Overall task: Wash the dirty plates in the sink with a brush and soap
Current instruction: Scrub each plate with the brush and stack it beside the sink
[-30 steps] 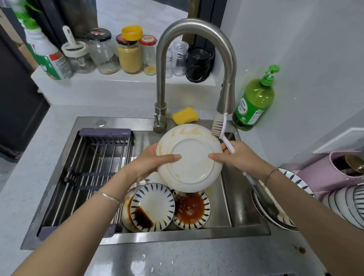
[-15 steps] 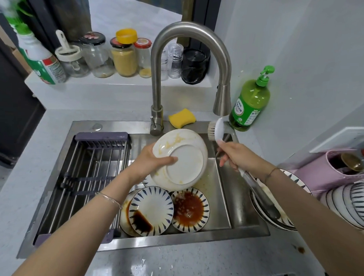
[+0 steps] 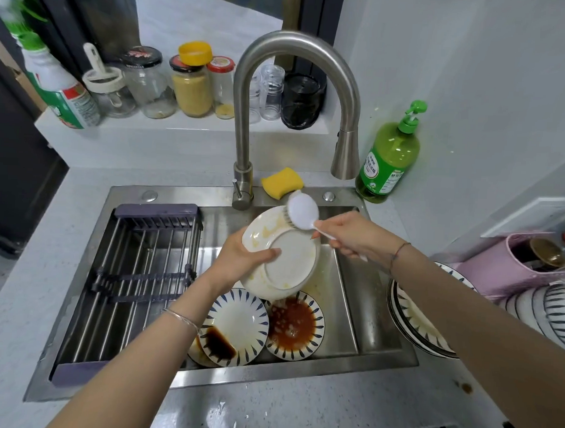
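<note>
My left hand [image 3: 241,255] grips a white plate [image 3: 289,265] by its left rim, tilted above the steel sink [image 3: 348,296]; yellow smears mark its upper edge. My right hand [image 3: 351,237] holds the handle of a white dish brush [image 3: 302,211], whose bristles touch the plate's top rim. Below lie a blue-patterned plate [image 3: 239,321] with dark sauce and another plate [image 3: 295,328] full of red-brown sauce. A green soap bottle [image 3: 387,160] stands at the sink's back right corner.
The tall faucet [image 3: 299,54] arches over the sink, a yellow sponge [image 3: 280,181] behind it. A drying rack [image 3: 135,272] fills the sink's left half. Jars line the back ledge with a spray bottle [image 3: 59,90]. Stacked patterned plates [image 3: 421,324] and bowls sit at right.
My right hand swung the brush from upright beside the plate down onto its top rim. The left hand tilted the plate more to the left and lowered it slightly.
</note>
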